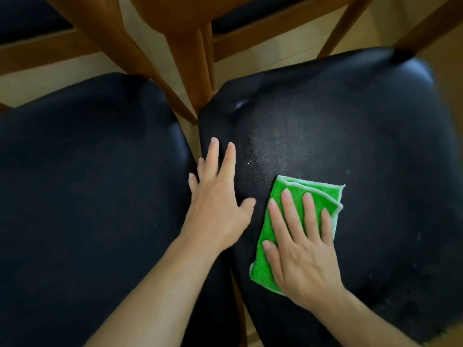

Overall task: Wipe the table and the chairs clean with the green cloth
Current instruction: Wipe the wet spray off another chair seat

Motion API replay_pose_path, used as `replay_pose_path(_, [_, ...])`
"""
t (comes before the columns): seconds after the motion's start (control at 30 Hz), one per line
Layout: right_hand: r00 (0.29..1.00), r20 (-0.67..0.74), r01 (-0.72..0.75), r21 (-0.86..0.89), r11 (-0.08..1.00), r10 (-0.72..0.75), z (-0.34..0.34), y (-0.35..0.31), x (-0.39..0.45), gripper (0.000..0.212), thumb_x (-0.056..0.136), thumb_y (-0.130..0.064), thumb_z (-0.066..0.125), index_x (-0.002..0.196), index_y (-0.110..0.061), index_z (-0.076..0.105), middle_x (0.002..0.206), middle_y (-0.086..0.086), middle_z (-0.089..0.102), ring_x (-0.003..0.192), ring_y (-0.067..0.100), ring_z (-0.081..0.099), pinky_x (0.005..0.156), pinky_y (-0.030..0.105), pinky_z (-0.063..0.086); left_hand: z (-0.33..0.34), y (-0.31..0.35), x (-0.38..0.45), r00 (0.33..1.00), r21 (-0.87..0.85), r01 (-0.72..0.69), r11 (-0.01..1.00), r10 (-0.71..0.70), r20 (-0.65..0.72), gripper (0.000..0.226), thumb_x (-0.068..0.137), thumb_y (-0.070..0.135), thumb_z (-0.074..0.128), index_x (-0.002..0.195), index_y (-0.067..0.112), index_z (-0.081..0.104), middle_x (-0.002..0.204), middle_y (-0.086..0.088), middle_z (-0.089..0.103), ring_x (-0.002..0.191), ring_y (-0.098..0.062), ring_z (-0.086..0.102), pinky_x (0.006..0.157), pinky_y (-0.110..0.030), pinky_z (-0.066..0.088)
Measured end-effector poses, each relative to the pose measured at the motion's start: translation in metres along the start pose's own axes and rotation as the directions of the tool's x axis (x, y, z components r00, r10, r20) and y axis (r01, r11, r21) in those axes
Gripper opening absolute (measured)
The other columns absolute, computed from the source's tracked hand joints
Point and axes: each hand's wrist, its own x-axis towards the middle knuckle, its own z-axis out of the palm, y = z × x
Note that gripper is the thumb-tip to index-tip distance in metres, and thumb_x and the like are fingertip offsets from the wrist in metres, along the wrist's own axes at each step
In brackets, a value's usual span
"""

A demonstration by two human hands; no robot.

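Observation:
Two chairs with black padded seats stand side by side below me. On the right chair seat (350, 136) lies the folded green cloth (313, 194), and my right hand (300, 246) presses flat on it with straight fingers. My left hand (220, 196) rests flat on the left edge of the same seat, fingers spread, holding nothing. Small pale specks and droplets dot the seat just beyond the cloth. The left chair seat (87, 184) has nothing on it.
Wooden table legs (190, 58) and chair frames rise between and behind the two seats. Two more dark chair seats (30, 18) show at the top. Pale wooden floor (250, 63) lies under everything. A narrow gap separates the two near seats.

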Motion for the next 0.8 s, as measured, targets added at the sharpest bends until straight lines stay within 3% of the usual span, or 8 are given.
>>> replay_pose_path(0.1, [0.997, -0.039, -0.067, 0.025, 0.997, 0.068, -0.012, -0.008, 0.032, 0.062, 0.098, -0.047, 0.025, 0.152, -0.016, 0.019, 0.159, 0.009, 0.02, 0.144, 0.039, 0.018, 0.111, 0.058, 0.016, -0.007, -0.004, 0.003, 0.982, -0.125, 0.015, 0.992, -0.038, -0.187, 0.068, 0.093, 0.023, 0.057, 0.152, 0.03, 0.023, 0.159, 0.015, 0.014, 0.143, -0.006, 0.018, 0.108, -0.006, 0.014])
replay_pose_path(0.13, [0.994, -0.06, -0.091, 0.039, 0.995, 0.093, -0.018, -0.011, 0.05, 0.063, 0.098, -0.047, 0.025, 0.152, -0.016, 0.02, 0.159, 0.01, 0.021, 0.145, 0.039, 0.017, 0.112, 0.059, 0.016, -0.009, -0.005, 0.005, 0.97, -0.183, 0.045, 0.982, -0.086, -0.227, 0.062, 0.094, 0.019, 0.055, 0.15, 0.028, 0.03, 0.156, 0.012, 0.027, 0.139, -0.003, 0.027, 0.104, -0.004, 0.017])
replay_pose_path(0.3, [0.964, -0.143, -0.208, 0.121, 0.971, 0.224, -0.049, -0.032, 0.176, 0.065, 0.099, -0.048, 0.018, 0.155, -0.017, 0.006, 0.163, 0.005, 0.005, 0.148, 0.035, -0.003, 0.115, 0.057, 0.001, -0.025, -0.006, 0.016, 0.904, -0.49, 0.198, 0.849, -0.352, -0.244, 0.04, 0.093, 0.016, 0.05, 0.129, 0.031, 0.06, 0.117, 0.018, 0.065, 0.106, 0.005, 0.058, 0.089, -0.015, 0.044])
replay_pose_path(0.4, [0.952, -0.157, -0.25, 0.098, 0.963, 0.263, -0.051, -0.051, 0.202, 0.065, 0.1, -0.046, 0.02, 0.154, -0.012, 0.008, 0.162, 0.01, 0.005, 0.147, 0.039, -0.003, 0.113, 0.06, 0.0, -0.033, -0.004, 0.022, 0.872, -0.614, 0.225, 0.756, -0.437, -0.219, 0.036, 0.091, 0.024, 0.049, 0.122, 0.033, 0.064, 0.101, 0.021, 0.068, 0.092, 0.002, 0.063, 0.083, -0.025, 0.052])
replay_pose_path(0.47, [0.976, -0.145, -0.162, 0.007, 0.987, 0.161, -0.043, -0.062, 0.183, 0.066, 0.1, -0.045, 0.02, 0.154, -0.011, 0.006, 0.162, 0.011, 0.003, 0.147, 0.039, -0.002, 0.114, 0.06, 0.003, -0.035, -0.001, 0.022, 0.854, -0.649, 0.248, 0.719, -0.478, -0.204, 0.034, 0.094, 0.029, 0.047, 0.123, 0.037, 0.062, 0.102, 0.032, 0.059, 0.093, 0.01, 0.056, 0.085, -0.019, 0.046])
replay_pose_path(0.53, [0.996, -0.087, 0.019, -0.072, 0.997, -0.026, -0.032, -0.067, 0.143, 0.07, 0.097, -0.046, 0.024, 0.155, -0.013, 0.003, 0.163, 0.01, 0.0, 0.147, 0.038, -0.002, 0.114, 0.059, 0.003, -0.036, 0.005, 0.019, 0.84, -0.662, 0.266, 0.701, -0.505, -0.198, 0.029, 0.094, 0.03, 0.046, 0.086, 0.048, 0.068, 0.076, 0.037, 0.059, 0.075, 0.018, 0.054, 0.07, -0.011, 0.04])
replay_pose_path(0.6, [0.981, 0.014, 0.194, -0.1, 0.976, -0.193, -0.019, -0.064, 0.094, 0.073, 0.095, -0.048, 0.032, 0.155, -0.016, 0.008, 0.163, 0.007, 0.003, 0.147, 0.037, -0.001, 0.115, 0.057, -0.001, -0.036, 0.009, 0.014, 0.824, -0.65, 0.281, 0.706, -0.525, -0.214, 0.037, 0.092, 0.03, 0.047, 0.06, 0.041, 0.062, 0.064, 0.027, 0.061, 0.068, 0.01, 0.058, 0.064, -0.016, 0.041])
replay_pose_path(0.8, [0.893, 0.2, 0.438, -0.178, 0.881, -0.403, 0.012, -0.02, -0.04, 0.064, 0.091, -0.044, 0.039, 0.15, -0.02, 0.032, 0.159, 0.0, 0.023, 0.142, 0.029, 0.023, 0.114, 0.053, 0.01, -0.035, 0.006, 0.011, 0.816, -0.747, 0.279, 0.604, -0.559, -0.147, 0.029, 0.099, 0.037, 0.04, 0.093, 0.031, 0.067, 0.097, 0.011, 0.07, 0.092, 0.0, 0.065, 0.092, -0.03, 0.05])
